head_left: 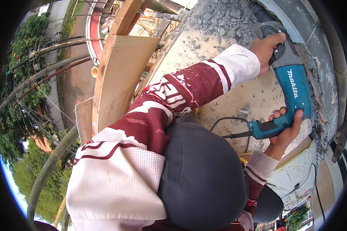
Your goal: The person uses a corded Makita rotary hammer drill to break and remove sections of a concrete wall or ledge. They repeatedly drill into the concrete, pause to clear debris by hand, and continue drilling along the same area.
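A teal and grey rotary hammer drill lies along a broken concrete edge, its chuck pointing to the far side. My left hand grips the grey front housing, thumb across the near side and most fingers hidden behind. Around the rear handle closes my right hand, fingertips showing above the grip; the trigger is hidden. A black power cable runs from the handle's end and loops over the pale, dusty board. Broken grey concrete rubble is heaped beside the chuck, whose bit is out of sight.
My dark-clad knee rises close below the drill. Left of my arm stands a plywood panel on a timber post. Beyond it, scaffold poles cross above a street and trees far below. White sheeting lies at the lower right.
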The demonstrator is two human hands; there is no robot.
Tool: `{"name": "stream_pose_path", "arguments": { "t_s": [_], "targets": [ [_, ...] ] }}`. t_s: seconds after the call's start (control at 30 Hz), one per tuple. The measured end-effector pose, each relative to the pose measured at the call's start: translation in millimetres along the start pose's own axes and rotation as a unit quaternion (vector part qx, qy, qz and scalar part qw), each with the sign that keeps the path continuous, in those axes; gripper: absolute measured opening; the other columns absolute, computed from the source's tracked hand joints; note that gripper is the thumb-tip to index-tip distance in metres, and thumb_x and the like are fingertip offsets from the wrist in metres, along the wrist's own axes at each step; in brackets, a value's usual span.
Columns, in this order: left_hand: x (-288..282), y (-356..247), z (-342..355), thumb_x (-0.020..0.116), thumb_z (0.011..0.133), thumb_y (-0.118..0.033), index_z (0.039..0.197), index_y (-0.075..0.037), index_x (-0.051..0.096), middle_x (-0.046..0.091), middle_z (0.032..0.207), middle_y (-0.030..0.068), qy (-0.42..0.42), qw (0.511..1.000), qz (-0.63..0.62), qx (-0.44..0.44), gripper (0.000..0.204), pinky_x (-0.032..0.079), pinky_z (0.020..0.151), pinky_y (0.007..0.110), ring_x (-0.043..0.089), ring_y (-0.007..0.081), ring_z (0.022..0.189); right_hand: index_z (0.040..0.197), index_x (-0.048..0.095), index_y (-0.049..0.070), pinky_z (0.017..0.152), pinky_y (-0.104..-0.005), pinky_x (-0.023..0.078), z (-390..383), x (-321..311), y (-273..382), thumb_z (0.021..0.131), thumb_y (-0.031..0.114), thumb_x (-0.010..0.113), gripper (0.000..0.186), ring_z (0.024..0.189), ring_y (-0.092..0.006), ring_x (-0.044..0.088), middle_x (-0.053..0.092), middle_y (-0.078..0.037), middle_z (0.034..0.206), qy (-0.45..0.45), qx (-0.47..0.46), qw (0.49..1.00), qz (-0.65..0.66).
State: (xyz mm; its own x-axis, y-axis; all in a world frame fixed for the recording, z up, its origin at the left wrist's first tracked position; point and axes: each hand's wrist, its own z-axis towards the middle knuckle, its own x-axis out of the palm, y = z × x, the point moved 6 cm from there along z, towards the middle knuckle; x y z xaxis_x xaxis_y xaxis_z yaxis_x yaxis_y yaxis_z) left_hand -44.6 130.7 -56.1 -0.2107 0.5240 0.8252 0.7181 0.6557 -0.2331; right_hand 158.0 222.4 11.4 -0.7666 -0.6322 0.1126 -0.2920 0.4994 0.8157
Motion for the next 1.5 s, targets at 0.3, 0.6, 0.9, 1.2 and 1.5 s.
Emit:
{"name": "stream_pose_path", "arguments": {
  "t_s": [0.3, 0.6, 0.9, 1.2, 1.5],
  "targets": [
    [-5.0, -1.7, -0.8, 0.076, 0.088, -0.025, 0.117, -0.002, 0.061, 0.069, 0.108, 0.0115, -0.001, 1.000, 0.010, -0.002, 0.040, 0.055, 0.097, 0.044, 0.069, 0.0253, 0.098, 0.116, 0.055, -0.001, 0.056, -0.0377, 0.059, 3.9, 0.1, -11.4, 0.100, 0.048, 0.060, 0.051, 0.068, -0.0210, 0.065, 0.063, -0.010, 0.083, 0.008, -0.006, 1.000, 0.015],
    [-37.9, -17.9, -17.4, 0.071, 0.094, -0.033, 0.119, -0.006, 0.061, 0.071, 0.112, 0.0114, 0.049, 0.997, 0.029, -0.044, 0.038, 0.054, 0.101, 0.045, 0.070, 0.0250, 0.104, 0.115, 0.054, -0.004, 0.054, -0.0381, 0.059, -49.9, 51.1, -50.0, 0.098, 0.037, 0.064, 0.046, 0.066, -0.0224, 0.065, 0.061, -0.013, 0.081, -0.020, -0.092, 0.996, 0.006],
    [-65.2, -58.7, -25.9, 0.069, 0.095, -0.028, 0.115, -0.002, 0.064, 0.072, 0.107, 0.0149, 0.050, 0.994, 0.041, -0.088, 0.033, 0.057, 0.097, 0.048, 0.072, 0.0278, 0.099, 0.124, 0.049, -0.006, 0.063, -0.0404, 0.061, -92.1, 101.1, -93.4, 0.093, 0.030, 0.074, 0.054, 0.073, -0.0246, 0.067, 0.064, -0.015, 0.089, -0.013, -0.130, 0.989, 0.071],
    [-55.1, -16.4, -54.1, 0.071, 0.093, -0.027, 0.118, -0.003, 0.062, 0.071, 0.107, 0.0094, -0.015, 0.991, 0.112, -0.068, 0.036, 0.059, 0.090, 0.038, 0.072, 0.0193, 0.093, 0.134, 0.049, 0.004, 0.071, -0.0418, 0.062, -89.2, 16.7, -104.8, 0.087, 0.075, 0.061, 0.086, 0.088, -0.0242, 0.068, 0.064, -0.010, 0.102, 0.025, -0.009, 0.995, 0.096],
    [-62.9, -45.0, -29.8, 0.078, 0.085, -0.022, 0.106, 0.004, 0.065, 0.070, 0.096, 0.0122, -0.035, 0.991, 0.112, -0.056, 0.035, 0.062, 0.078, 0.040, 0.072, 0.0214, 0.081, 0.115, 0.054, 0.007, 0.069, -0.0408, 0.057, -64.4, 58.0, -122.0, 0.098, 0.067, 0.050, 0.062, 0.079, -0.0200, 0.062, 0.059, -0.004, 0.089, -0.007, 0.019, 0.996, 0.091]
  ]
}}
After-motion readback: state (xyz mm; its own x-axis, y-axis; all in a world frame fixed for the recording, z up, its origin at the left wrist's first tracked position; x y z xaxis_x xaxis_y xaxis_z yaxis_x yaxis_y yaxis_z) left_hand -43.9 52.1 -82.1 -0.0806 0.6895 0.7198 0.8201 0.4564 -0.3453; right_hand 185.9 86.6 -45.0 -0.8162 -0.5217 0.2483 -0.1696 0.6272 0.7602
